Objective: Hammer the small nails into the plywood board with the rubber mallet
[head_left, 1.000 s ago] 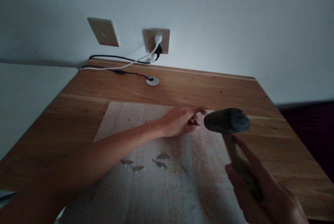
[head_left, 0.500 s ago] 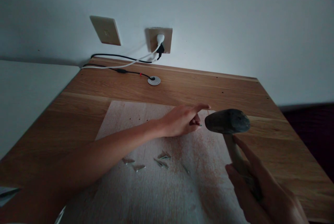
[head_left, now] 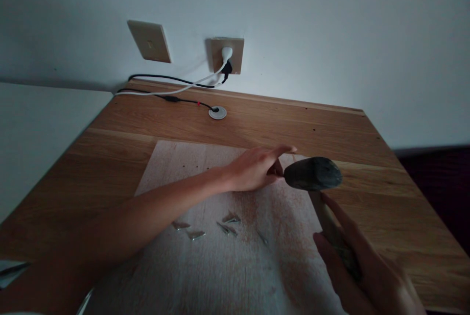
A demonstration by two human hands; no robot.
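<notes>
My left hand (head_left: 255,169) rests on the far right part of a pale, reddish-streaked board (head_left: 183,276), thumb and finger pinched and index finger stretched out. A nail is in the pinch, now almost hidden by the hammer head. My right hand (head_left: 367,266) is wrapped round the wooden handle of a hammer (head_left: 312,174) with a dark, thick, mallet-like head. That head is right at the left fingertips; whether it touches the nail I cannot tell. Several loose silvery nails (head_left: 227,228) lie on the board, nearer to me than the left hand.
Beneath the board is a wooden tabletop (head_left: 382,197). Behind it, a wall socket (head_left: 237,55) holds plugs with a white cable (head_left: 176,92) and a black one. A round cable grommet (head_left: 218,113) sits in the tabletop. A white surface (head_left: 44,138) adjoins at left.
The hammer and my right hand have moved a little left and slightly down, bringing the head against or very near the left fingertips. My left hand has stayed in place.
</notes>
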